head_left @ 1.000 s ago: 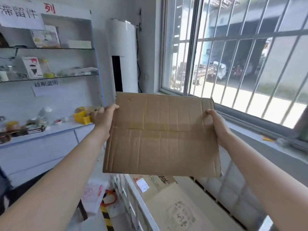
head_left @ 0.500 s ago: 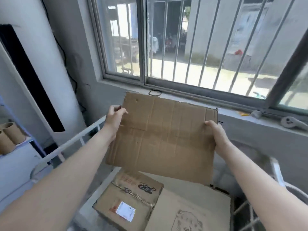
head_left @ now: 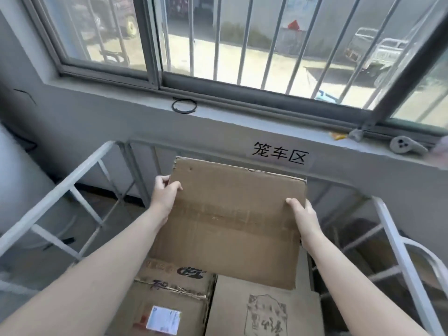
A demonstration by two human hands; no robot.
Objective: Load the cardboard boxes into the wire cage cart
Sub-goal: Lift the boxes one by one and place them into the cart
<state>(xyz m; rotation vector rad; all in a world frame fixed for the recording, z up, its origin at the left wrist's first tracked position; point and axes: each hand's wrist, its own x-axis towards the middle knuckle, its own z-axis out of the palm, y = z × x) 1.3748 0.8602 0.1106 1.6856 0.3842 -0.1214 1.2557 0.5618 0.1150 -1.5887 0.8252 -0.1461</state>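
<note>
In the head view, the left hand [head_left: 166, 194] and the right hand [head_left: 304, 214] each grip a side edge of the flat, creased brown cardboard box [head_left: 230, 221], thumbs over its near face. Since half a second ago it has come lower. It is now between the rails of the white wire cage cart [head_left: 60, 187], just above a labelled brown box [head_left: 169, 299] and a brown box with a drawing [head_left: 264, 309].

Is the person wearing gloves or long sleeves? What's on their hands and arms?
No gloves: the left hand and right hand are bare. No sleeves show either; the left arm and right arm are bare right to the picture's edge. I see no watch, ring or bracelet.
</note>
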